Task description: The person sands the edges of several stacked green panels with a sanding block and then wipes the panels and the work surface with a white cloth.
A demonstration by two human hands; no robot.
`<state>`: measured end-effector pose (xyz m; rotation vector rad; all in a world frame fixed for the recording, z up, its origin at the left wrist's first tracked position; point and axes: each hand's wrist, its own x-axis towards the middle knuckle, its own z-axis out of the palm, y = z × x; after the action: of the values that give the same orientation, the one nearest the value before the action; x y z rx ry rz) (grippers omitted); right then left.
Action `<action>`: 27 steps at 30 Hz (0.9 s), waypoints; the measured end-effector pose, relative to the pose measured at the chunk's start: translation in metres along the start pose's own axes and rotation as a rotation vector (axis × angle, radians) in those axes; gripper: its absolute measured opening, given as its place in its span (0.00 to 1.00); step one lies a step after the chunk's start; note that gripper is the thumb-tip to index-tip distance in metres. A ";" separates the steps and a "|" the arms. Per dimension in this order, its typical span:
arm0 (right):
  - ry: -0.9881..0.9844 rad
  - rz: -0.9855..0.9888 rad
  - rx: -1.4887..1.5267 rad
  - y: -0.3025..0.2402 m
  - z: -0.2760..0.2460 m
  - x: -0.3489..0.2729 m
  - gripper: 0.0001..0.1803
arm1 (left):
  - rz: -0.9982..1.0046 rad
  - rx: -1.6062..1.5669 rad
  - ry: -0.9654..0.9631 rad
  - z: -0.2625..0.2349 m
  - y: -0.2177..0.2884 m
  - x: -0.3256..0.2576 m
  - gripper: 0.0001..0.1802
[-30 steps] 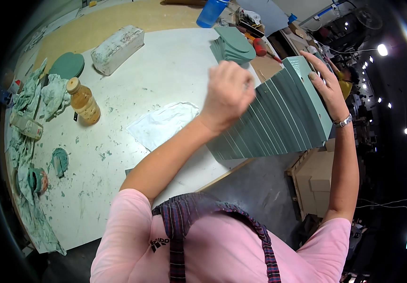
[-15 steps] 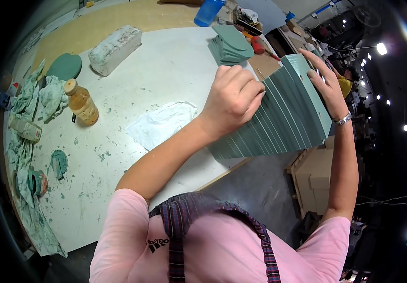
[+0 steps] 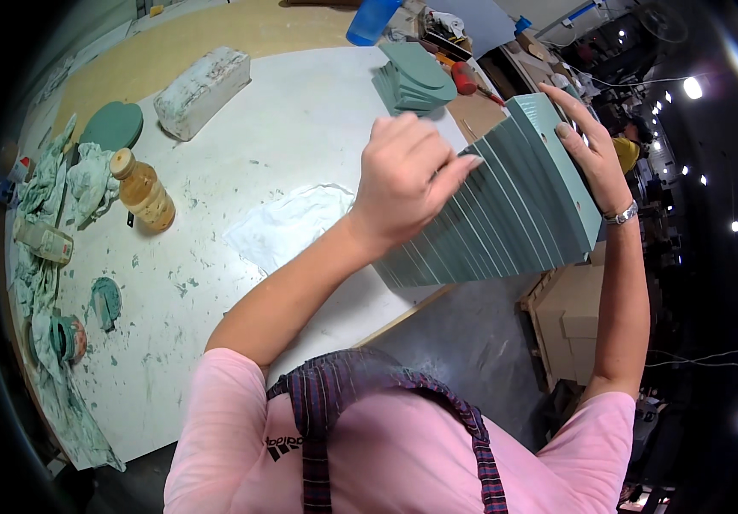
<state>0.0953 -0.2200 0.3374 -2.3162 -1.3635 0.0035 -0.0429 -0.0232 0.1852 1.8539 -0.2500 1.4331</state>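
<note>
Head view, left hand curled, contents hidden, right hand spread against green stack

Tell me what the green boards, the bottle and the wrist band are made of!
Green boards: perhaps painted wood, satiny, with even colour and a soft gleam. Bottle: smooth glass or clear plastic; brown shows through. Wrist band: probably polished metal, silvery and glinting.

Around the crumpled white cloth on the flat white tabletop, the long row of green flat panels was at three o'clock, and the small pile of green round-ended flat panels at one. The long, stained white rectangular block lay at eleven, the green flat rounded piece at ten, and the amber cylindrical bottle at nine.
</note>
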 end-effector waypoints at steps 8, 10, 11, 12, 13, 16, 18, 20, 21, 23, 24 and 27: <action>0.005 0.009 -0.003 -0.003 0.002 -0.001 0.30 | -0.210 -0.465 -0.043 0.016 -0.008 0.027 0.07; 0.005 0.013 -0.003 -0.003 0.002 -0.002 0.30 | -0.356 -0.579 -0.093 0.015 -0.005 0.031 0.06; 0.011 0.023 -0.005 -0.002 0.001 -0.002 0.30 | -0.355 -0.580 -0.092 0.016 -0.006 0.032 0.06; 0.017 0.032 -0.006 -0.001 0.001 -0.002 0.30 | -0.372 -0.599 -0.106 0.016 -0.006 0.033 0.05; 0.016 0.030 -0.007 -0.001 0.001 -0.002 0.30 | -0.389 -0.618 -0.120 0.016 -0.007 0.035 0.05; 0.011 0.028 -0.013 0.000 0.001 -0.001 0.30 | -0.367 -0.625 -0.162 0.015 -0.013 0.038 0.05; 0.014 0.024 -0.010 -0.001 0.002 -0.001 0.30 | -0.339 -0.564 -0.182 0.013 -0.015 0.041 0.05; 0.011 0.035 -0.011 -0.003 0.002 -0.001 0.30 | -0.310 -0.505 -0.202 0.012 -0.016 0.040 0.05; 0.009 0.044 -0.013 -0.003 0.001 0.000 0.30 | -0.342 -0.504 -0.196 0.013 -0.017 0.040 0.05; 0.008 0.032 -0.017 -0.001 0.001 -0.001 0.30 | -0.371 -0.503 -0.186 0.015 -0.015 0.039 0.05; 0.007 0.024 -0.016 0.000 0.002 -0.001 0.31 | -0.320 -0.529 -0.128 0.014 -0.011 0.038 0.05; 0.005 0.023 -0.010 -0.002 0.001 0.000 0.31 | -0.187 -0.427 -0.078 0.014 -0.006 0.040 0.06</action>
<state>0.0932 -0.2191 0.3371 -2.3386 -1.3372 -0.0023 -0.0147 -0.0165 0.2174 1.5388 -0.3787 1.0827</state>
